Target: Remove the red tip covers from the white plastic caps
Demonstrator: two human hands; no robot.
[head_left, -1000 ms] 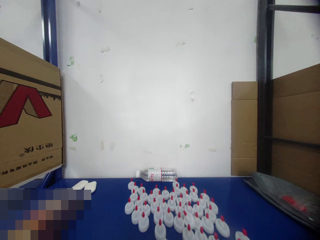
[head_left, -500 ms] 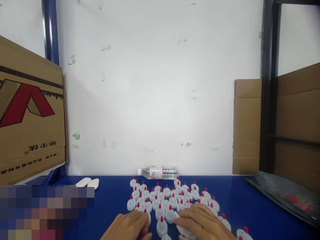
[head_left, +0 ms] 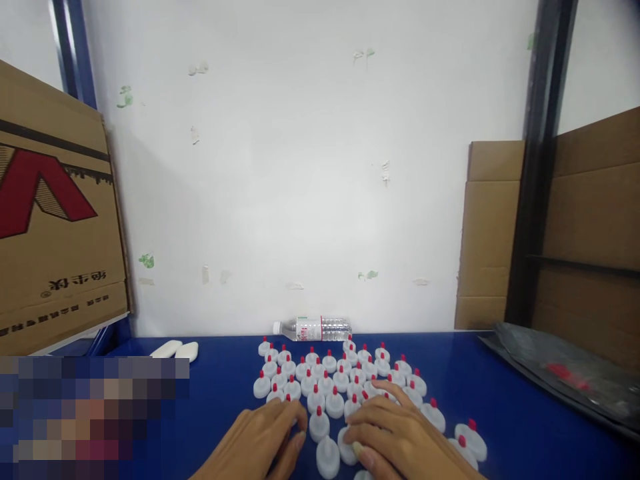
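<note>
Both hands lie palm-down on the blue counter point(head_left: 500, 400) among the white caps point(head_left: 320, 383) with red tips. The left hand point(head_left: 263, 443) has its fingers curled loosely onto the nearest caps, and the right hand point(head_left: 400, 437) is spread over several more just beside it; whether either one actually grips a cap I cannot tell, since the fingertips cover what is under them. The hands sit close together with a cap or two showing in the gap between them, wrists low and forearms running back toward the body. The caps stand tightly packed ahead of the fingers, so a careless sweep of either hand would likely topple neighbours or nudge the loose ones to the right of the right hand toward the edge. Beyond the cluster a bottle point(head_left: 313, 329) lies on its side against the wall. Well off to the left of the left hand lean a box point(head_left: 55, 213) and two white pads point(head_left: 175, 350); far to the right lies a dark bag point(head_left: 565, 373).
</note>
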